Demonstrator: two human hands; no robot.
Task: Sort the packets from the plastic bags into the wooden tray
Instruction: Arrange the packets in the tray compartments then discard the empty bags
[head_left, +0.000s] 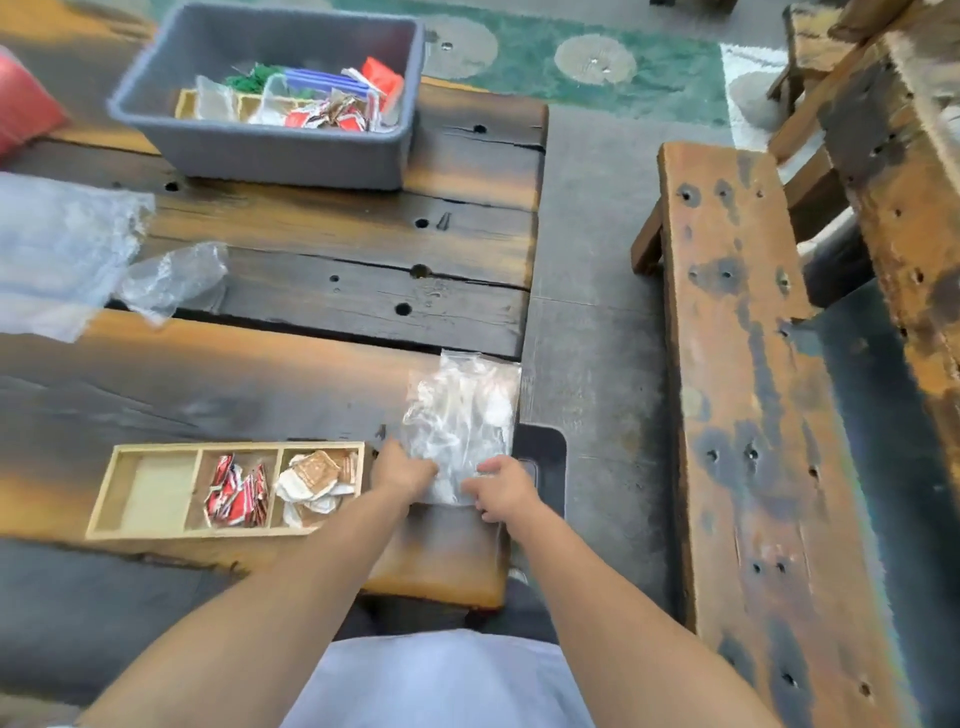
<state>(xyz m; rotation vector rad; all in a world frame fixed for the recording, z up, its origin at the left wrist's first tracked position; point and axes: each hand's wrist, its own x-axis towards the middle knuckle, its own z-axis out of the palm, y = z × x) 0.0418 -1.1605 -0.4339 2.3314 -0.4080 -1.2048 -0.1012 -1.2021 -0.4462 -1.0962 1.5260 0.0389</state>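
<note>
A clear plastic bag (462, 415) with white packets inside lies at the table's right edge. My left hand (402, 470) grips its near left corner and my right hand (504, 488) grips its near right corner. Left of my hands sits the wooden tray (104, 499) with three compartments. Red packets (236, 493) fill the middle one, brown and white packets (317, 480) the right one, and the left one holds nothing.
A grey plastic bin (280, 150) with more packets and bags stands at the back of the table. Two crumpled clear bags (171, 280) (57, 249) lie at the left. A wooden bench (753, 395) runs along the right, across a floor gap.
</note>
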